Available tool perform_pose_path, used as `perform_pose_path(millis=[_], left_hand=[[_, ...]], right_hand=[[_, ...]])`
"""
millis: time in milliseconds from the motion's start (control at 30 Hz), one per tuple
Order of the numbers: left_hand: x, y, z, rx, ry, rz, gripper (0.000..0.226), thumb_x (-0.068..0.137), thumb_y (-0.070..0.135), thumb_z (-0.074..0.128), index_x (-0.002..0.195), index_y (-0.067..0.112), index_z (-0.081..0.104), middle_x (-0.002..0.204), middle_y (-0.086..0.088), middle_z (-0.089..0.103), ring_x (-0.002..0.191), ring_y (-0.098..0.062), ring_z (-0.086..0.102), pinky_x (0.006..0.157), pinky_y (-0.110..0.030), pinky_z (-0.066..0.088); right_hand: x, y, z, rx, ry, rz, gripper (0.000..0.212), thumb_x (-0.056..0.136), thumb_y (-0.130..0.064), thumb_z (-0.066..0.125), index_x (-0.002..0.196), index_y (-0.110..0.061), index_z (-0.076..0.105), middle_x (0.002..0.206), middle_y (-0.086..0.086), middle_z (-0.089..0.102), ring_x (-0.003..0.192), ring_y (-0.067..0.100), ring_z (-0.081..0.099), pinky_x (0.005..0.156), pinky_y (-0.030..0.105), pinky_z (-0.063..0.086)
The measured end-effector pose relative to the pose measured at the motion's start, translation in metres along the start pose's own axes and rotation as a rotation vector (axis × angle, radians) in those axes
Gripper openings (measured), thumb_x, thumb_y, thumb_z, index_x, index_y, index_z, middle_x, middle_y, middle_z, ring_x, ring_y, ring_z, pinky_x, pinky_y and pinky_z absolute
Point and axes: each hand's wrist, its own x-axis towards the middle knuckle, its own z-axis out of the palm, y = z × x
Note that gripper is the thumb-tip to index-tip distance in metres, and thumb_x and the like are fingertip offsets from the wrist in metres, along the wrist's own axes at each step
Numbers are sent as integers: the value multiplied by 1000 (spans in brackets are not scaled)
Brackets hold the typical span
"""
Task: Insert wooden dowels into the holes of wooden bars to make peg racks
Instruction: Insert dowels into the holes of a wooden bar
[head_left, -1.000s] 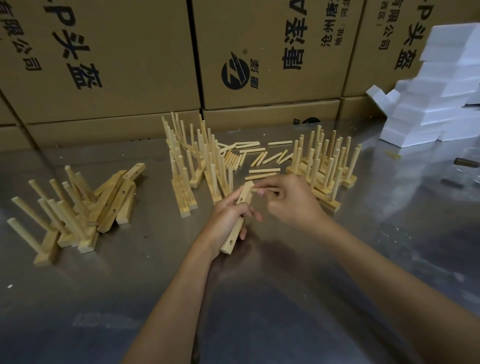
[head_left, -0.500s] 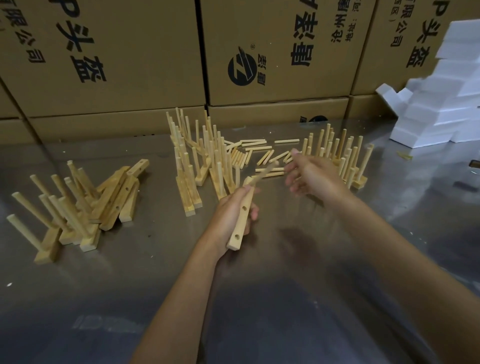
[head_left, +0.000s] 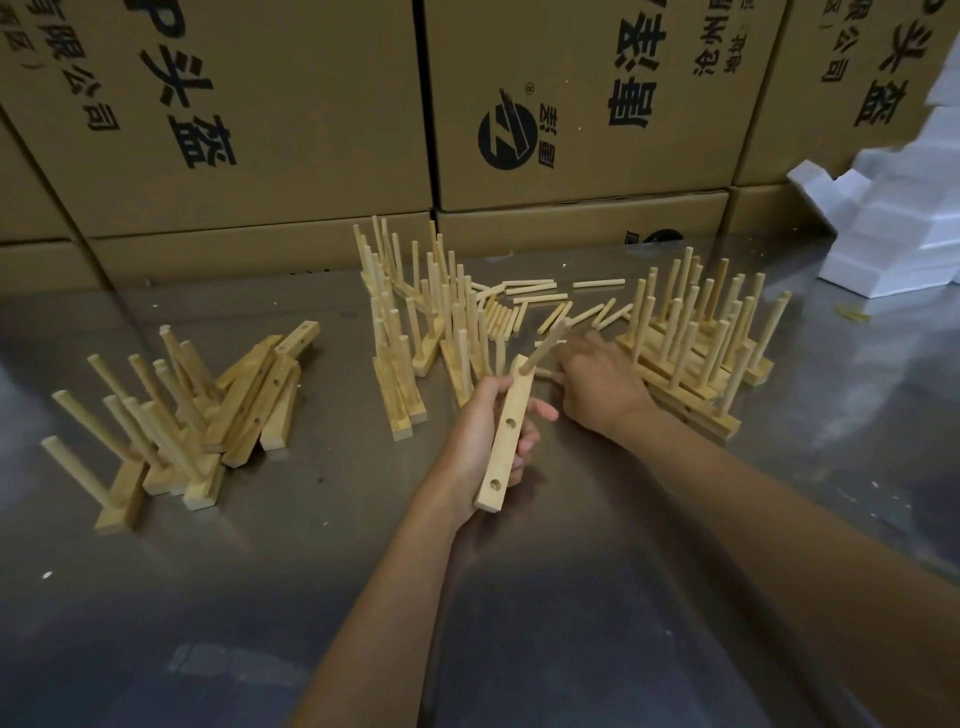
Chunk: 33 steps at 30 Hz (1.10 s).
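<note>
The left hand (head_left: 480, 431) is gripping a pale rectangular wooden bar (head_left: 506, 434) around its middle, holding it tilted above the bare middle of the grey metal bench (head_left: 571, 597). One round light-wood dowel (head_left: 545, 345) is standing seated in the bar's far hole; two near holes are showing empty.

The right hand (head_left: 597, 384) is reaching down among the loose pale dowels (head_left: 524, 301) lying toward the bench's back edge. Its fingers are curling downward, but whether they are pinching a dowel cannot be told from this angle.

Handling judgement: bar and dowels are looking light, stiff and dry, with little risk of slipping. The bar is best held at mid-length, leaving the holes uncovered. A dowel is best pinched near one end so the other enters squarely. The fit is probably snug, so a skewed push could jam.

A cluster of finished light-wood peg racks (head_left: 696, 343) is crowding the right hand's far side, touching or nearly so. More upright racks (head_left: 415, 322) are standing just left of the loose dowels. A tipped pile of racks and bars (head_left: 208, 415) is lying well apart toward the left edge. Brown printed cardboard cartons (head_left: 571, 104) are walling the back edge. White foam blocks (head_left: 893, 223) are sitting at the back right corner.
</note>
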Motion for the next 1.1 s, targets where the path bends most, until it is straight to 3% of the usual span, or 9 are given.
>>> perform_pose_path(millis=[167,267,433,533,633,700,867,1000,1100], left_hand=[[-2,0,1,-20,31,-11,57,104,46,27,84,8,65,49,-1,42,34,-10,35,34,-15,27],[-4,-1,5,-33,63,7,54,106,45,25,98,7,62,47,-1,41,33,-10,35,34,-16,28],[-6,-3,12,16,123,47,48,108,43,28,120,12,63,45,0,42,34,-9,36,33,-18,29],[-8,-2,14,45,154,37,44,107,44,32,118,20,66,47,-1,44,38,-10,39,36,-20,30],[-10,-2,15,16,154,24,43,106,44,34,120,20,67,46,0,46,37,-10,41,35,-19,31],[-12,-1,15,-12,153,20,41,106,44,36,114,19,68,45,1,47,35,-9,42,34,-18,31],[-14,0,18,33,176,40,49,107,41,36,71,18,60,44,0,47,34,-10,41,34,-18,29],[-15,0,19,119,199,85,52,108,38,32,66,14,52,46,-3,45,37,-13,39,36,-20,30],[-15,1,18,66,214,72,53,108,39,31,66,14,50,43,1,45,35,-10,39,34,-20,28]], right_hand=[[-45,2,-13,64,-23,-46,6,92,-16,53,97,-16,50,106,8,55,103,26,49,80,31,33],[-81,-1,-22,225,-13,-10,8,97,-20,51,95,-23,44,95,2,56,90,22,52,72,34,38],[-112,-15,-46,510,109,-44,10,97,-19,56,106,-23,58,83,-12,63,71,11,59,62,38,49],[-115,-29,-60,519,107,-93,17,94,-26,57,107,-30,67,85,-16,67,72,4,61,65,32,53],[-110,-39,-64,480,105,-120,16,91,-27,59,101,-34,69,82,-22,63,68,1,56,64,31,48],[-106,-43,-65,467,87,-138,13,90,-24,62,94,-35,67,76,-26,56,64,-3,52,63,25,39],[-97,-46,-77,275,17,-236,12,90,-22,59,87,-32,64,73,-21,58,65,7,54,58,25,35],[-83,-52,-88,177,-58,-287,12,87,-18,59,79,-26,62,72,-10,61,62,10,51,51,25,29],[-76,-55,-87,365,-83,-159,16,84,-16,65,73,-27,64,68,-12,59,64,5,50,54,21,31]])
